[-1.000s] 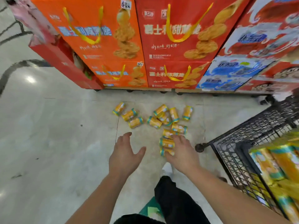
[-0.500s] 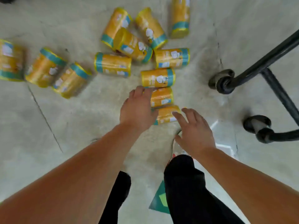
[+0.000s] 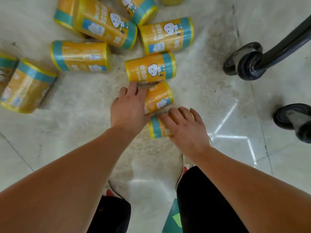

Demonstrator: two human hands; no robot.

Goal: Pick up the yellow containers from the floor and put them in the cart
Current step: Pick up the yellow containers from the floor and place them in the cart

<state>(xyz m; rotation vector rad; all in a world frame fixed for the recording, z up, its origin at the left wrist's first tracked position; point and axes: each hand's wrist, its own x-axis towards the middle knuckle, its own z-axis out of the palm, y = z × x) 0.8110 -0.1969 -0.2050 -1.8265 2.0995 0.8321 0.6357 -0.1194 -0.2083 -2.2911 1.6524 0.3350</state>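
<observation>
Head view: the left hand [image 3: 130, 106] curls its fingers [image 3: 133, 86] over the left end of the second container [image 3: 159, 98], which lies on the floor [image 3: 202, 81]. Just beyond those fingertips a third container [image 3: 150, 68] crowds the gap. The right hand [image 3: 186, 128] bends its spread fingers [image 3: 175, 113] over the nearest container [image 3: 158, 128], lying just in front of the second. More yellow containers [image 3: 80, 56] lie farther out and to the left. Well right of the right fingers stand two cart wheels [image 3: 244, 63].
</observation>
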